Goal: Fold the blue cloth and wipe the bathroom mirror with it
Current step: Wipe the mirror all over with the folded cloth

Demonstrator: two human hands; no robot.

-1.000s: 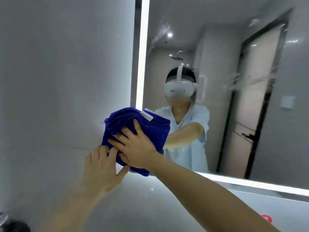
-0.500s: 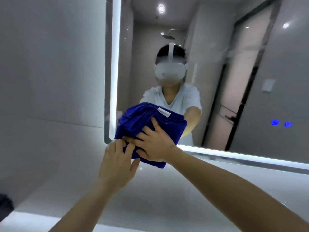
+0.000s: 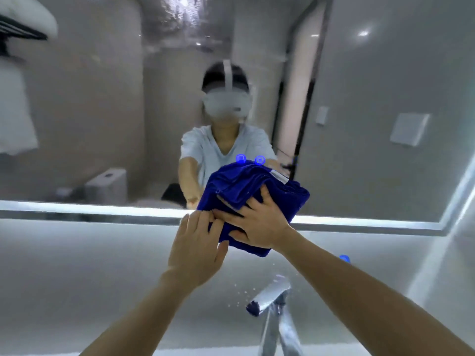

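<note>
Head view: your right hand [image 3: 257, 224] lies flat on the folded blue cloth [image 3: 246, 186], fingers spread, pressing it to the mirror [image 3: 102, 111]. Your left hand [image 3: 198, 247] is flat too, fingers straight, tips touching the cloth's lower-left edge. The cloth straddles the mirror's lit bottom edge [image 3: 77, 208], its lower part hanging over the wall beneath. There is wide bare glass left of the cloth and above it. The mirror's right edge [image 3: 460, 196] is well apart from it. A faucet [image 3: 270, 296] sits below, beside your right forearm.
</note>
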